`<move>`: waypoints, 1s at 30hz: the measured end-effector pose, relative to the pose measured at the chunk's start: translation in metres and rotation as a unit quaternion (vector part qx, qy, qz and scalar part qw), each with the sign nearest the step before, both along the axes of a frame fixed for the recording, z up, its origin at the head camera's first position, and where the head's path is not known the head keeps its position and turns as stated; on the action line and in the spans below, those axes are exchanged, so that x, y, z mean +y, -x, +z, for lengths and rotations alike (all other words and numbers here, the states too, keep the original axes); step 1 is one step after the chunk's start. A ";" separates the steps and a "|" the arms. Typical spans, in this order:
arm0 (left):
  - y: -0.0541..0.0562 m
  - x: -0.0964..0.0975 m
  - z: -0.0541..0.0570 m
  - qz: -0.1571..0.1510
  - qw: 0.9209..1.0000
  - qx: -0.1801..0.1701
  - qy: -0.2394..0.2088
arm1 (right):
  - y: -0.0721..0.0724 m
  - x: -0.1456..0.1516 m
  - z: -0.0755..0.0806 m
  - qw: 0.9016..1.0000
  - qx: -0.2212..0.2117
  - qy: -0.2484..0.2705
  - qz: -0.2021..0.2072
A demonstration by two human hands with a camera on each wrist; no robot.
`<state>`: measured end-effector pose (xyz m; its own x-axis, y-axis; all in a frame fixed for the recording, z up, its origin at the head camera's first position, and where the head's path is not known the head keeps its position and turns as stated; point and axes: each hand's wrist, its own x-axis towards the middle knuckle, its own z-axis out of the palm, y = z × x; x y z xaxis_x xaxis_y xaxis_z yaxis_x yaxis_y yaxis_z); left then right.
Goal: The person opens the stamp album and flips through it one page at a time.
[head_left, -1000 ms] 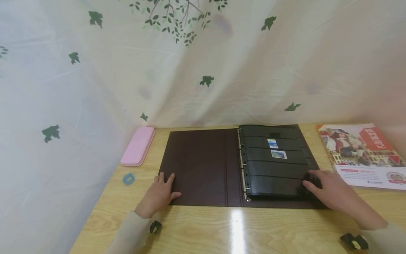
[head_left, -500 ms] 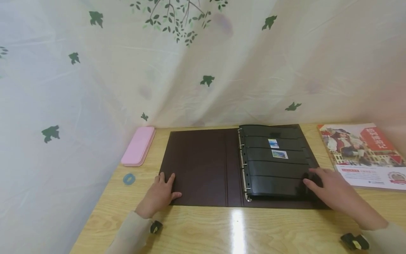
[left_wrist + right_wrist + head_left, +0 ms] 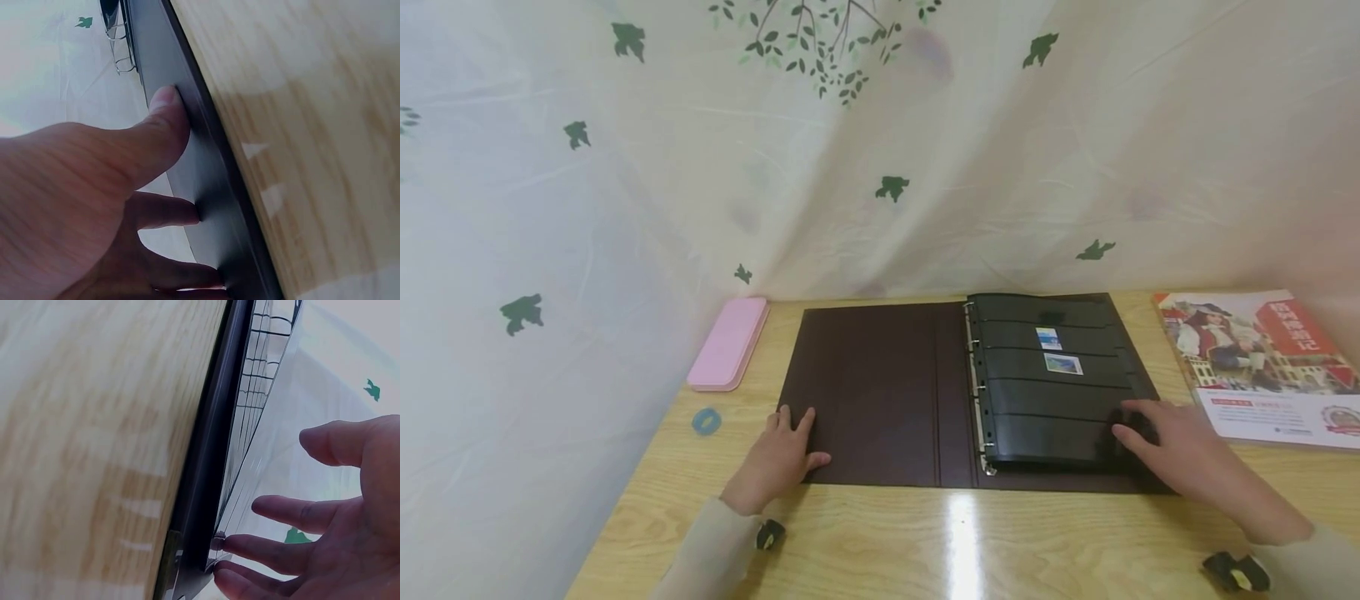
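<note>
A dark brown ring-binder stamp album lies spread on the wooden table. On its right side, black pocket pages hang on metal rings, and two small stamps show in the upper pockets. My left hand rests on the lower left corner of the cover, fingers spread, thumb on the inner face. At the lower right edge of the pages is my right hand. In the right wrist view, its lower fingertips meet the album's edge, while thumb and index finger stand apart from it.
A pink case and a blue ring-shaped piece lie left of the album. To the right is an illustrated book. A curtain printed with leaves hangs right behind the table.
My right hand has shifted very slightly left at the page edge, its thumb and index finger a little further over the black page. My left hand and the album stay put.
</note>
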<state>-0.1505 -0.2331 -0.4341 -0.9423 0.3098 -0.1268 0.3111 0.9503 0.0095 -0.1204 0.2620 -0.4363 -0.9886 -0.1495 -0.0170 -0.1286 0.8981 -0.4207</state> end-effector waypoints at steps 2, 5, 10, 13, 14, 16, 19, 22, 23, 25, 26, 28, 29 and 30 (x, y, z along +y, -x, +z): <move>0.000 0.001 0.001 0.001 1.000 0.001 0.000 | 0.001 0.000 0.000 1.000 0.002 0.003 0.004; -0.001 0.002 0.003 0.005 1.000 -0.001 0.000 | 0.002 0.000 0.001 1.000 0.004 0.006 0.010; -0.001 0.003 0.005 0.008 1.000 -0.006 -0.001 | 0.005 0.000 0.002 1.000 0.011 0.009 0.009; -0.001 0.003 0.005 0.009 1.000 -0.009 -0.002 | 0.006 0.000 0.003 1.000 0.011 0.009 0.000; -0.001 0.003 0.004 0.009 1.000 -0.011 -0.002 | 0.007 0.000 0.003 1.000 0.011 0.008 -0.006; 0.000 0.003 0.003 0.009 1.000 -0.013 -0.001 | 0.008 0.001 0.005 1.000 0.006 0.003 -0.020; 0.001 0.003 0.002 0.006 1.000 -0.014 -0.002 | 0.010 0.000 0.008 0.999 -0.005 -0.011 -0.041; 0.000 0.003 0.003 0.006 1.000 -0.014 -0.006 | 0.013 -0.002 0.008 0.998 -0.014 -0.021 -0.050; 0.000 0.003 0.003 0.007 1.000 -0.014 -0.006 | 0.014 -0.003 0.008 0.998 -0.013 -0.022 -0.049; -0.001 0.004 0.004 0.007 1.000 -0.013 -0.005 | 0.014 -0.005 0.007 0.999 -0.007 -0.021 -0.045; -0.001 0.004 0.005 0.007 1.000 -0.012 -0.004 | 0.015 -0.005 0.007 0.999 0.000 -0.020 -0.042; -0.001 0.004 0.005 0.006 1.000 -0.008 -0.006 | 0.015 -0.007 0.006 0.999 0.012 -0.016 -0.036; -0.002 0.004 0.006 0.004 1.000 -0.004 -0.006 | 0.015 -0.007 0.006 0.999 0.017 -0.013 -0.033; -0.002 0.004 0.006 0.004 1.000 -0.002 -0.006 | 0.015 -0.009 0.006 0.999 0.018 -0.008 -0.033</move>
<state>-0.1487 -0.2295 -0.4280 -0.9441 0.3043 -0.1272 0.3039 0.9524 0.0223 -0.1356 0.2534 -0.4306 -0.9964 -0.0832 0.0170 -0.0830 0.9119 -0.4019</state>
